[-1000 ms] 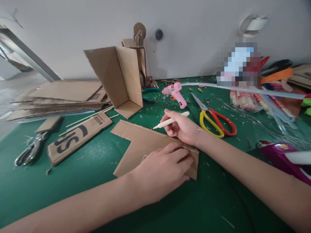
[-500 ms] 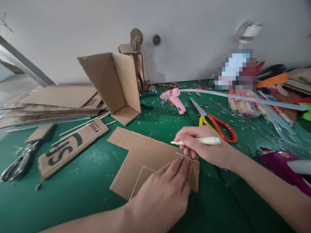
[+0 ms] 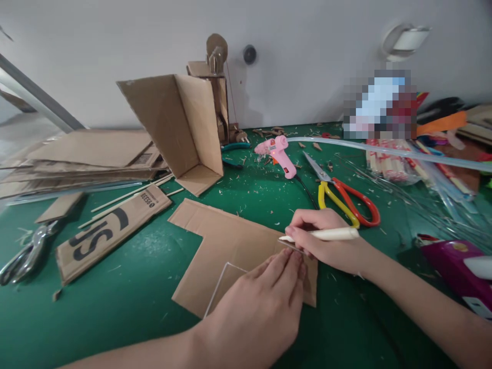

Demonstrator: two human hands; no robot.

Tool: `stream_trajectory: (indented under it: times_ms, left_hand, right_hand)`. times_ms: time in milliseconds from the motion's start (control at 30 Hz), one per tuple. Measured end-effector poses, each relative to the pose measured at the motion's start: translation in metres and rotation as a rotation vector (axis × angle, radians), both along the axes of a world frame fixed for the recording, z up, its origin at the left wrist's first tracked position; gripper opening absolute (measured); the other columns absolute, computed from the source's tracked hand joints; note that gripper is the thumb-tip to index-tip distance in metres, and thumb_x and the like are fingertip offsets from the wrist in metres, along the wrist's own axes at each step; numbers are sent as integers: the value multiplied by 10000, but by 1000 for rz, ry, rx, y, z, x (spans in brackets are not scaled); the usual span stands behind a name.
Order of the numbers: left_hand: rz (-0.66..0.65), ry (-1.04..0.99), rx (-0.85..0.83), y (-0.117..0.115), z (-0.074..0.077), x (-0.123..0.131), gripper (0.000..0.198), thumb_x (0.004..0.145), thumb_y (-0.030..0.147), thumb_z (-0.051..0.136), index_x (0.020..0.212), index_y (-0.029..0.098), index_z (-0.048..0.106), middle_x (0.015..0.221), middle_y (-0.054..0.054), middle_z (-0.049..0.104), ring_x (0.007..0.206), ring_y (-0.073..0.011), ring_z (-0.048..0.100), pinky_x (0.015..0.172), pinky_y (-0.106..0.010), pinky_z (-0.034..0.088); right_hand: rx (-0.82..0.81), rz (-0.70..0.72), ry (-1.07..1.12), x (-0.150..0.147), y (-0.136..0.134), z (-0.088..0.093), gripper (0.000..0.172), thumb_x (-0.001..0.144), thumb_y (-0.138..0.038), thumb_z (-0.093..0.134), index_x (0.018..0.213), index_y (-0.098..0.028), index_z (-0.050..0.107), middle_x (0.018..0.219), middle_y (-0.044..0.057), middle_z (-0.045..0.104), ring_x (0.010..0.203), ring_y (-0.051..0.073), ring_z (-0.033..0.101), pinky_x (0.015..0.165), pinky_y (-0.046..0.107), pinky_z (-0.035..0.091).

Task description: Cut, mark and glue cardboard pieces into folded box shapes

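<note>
A flat piece of brown cardboard [image 3: 223, 246] with a notched left side lies on the green table in front of me. My left hand [image 3: 261, 297] rests on it, fingers stretched out and pressing down. By those fingertips is a thin pale straight edge [image 3: 289, 245], mostly covered, so its kind is unclear. A white angled line [image 3: 217, 289] shows on the cardboard left of this hand. My right hand [image 3: 326, 241] grips a white pen [image 3: 334, 234], whose tip is at the thin edge, close to the cardboard's far border.
Beyond the cardboard are scissors [image 3: 342, 195], a pink glue gun [image 3: 279, 154] and a folded cardboard form [image 3: 184, 128]. Leftward lie a printed cardboard strip [image 3: 111, 233], silver pliers [image 3: 34, 251] and stacked cardboard [image 3: 88, 146]. A purple tool [image 3: 457, 271] is at right.
My right hand has moved slightly right and nearer with the pen, its tip now lower, at the thin edge. My left hand stays pressed down. The view has shifted slightly.
</note>
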State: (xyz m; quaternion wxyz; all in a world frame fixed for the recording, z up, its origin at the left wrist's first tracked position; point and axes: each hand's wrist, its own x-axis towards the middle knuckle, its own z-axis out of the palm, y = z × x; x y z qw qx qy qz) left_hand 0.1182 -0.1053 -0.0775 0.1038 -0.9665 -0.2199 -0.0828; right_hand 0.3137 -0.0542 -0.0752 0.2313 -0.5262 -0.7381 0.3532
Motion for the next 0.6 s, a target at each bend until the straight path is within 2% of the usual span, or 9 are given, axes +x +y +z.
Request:
stream_trajectory:
  times_ms: [133,200,367,500,600]
  left_hand:
    - [-54,78,-221,14,12,-6,480,897,192,407,1361,70,424,1410,-118,485,1319,-215,421,998,-296,458]
    - [-70,101,-263,19,17,-7,485,897,185,400,1368,73,408,1421,-121,471,1333,-217,401,1012,-313,451]
    - [-87,101,-265,18,21,-8,476,877,186,424,1331,47,441,1413,-146,473,1331,-236,402,1110,-349,346]
    - [-96,107,-271,17,17,-9,520,863,217,449,1355,53,412,1439,-134,446,1335,-243,392,1072,-344,390]
    - [-93,117,-208,14,14,-7,493,885,200,413,1359,62,426,1420,-117,473,1319,-232,412,1053,-325,398]
  right_hand:
    - [-10,-9,24,0,0,-1,230,876,-326,523,696,-198,590,576,-27,607,515,96,541,498,231,381]
    - [-24,-26,38,0,0,-3,235,875,-334,526,696,-196,591,577,-23,611,513,98,546,490,230,381]
    - [-76,-60,85,1,0,-7,282,880,-402,527,703,-189,582,573,-15,616,480,95,543,462,223,394]
    - [-144,-86,141,1,0,-9,301,874,-447,528,724,-190,572,576,-15,613,458,95,542,430,212,400]
    - [-179,-79,161,0,1,-8,299,880,-442,519,725,-190,562,584,-17,605,462,90,536,427,204,402]
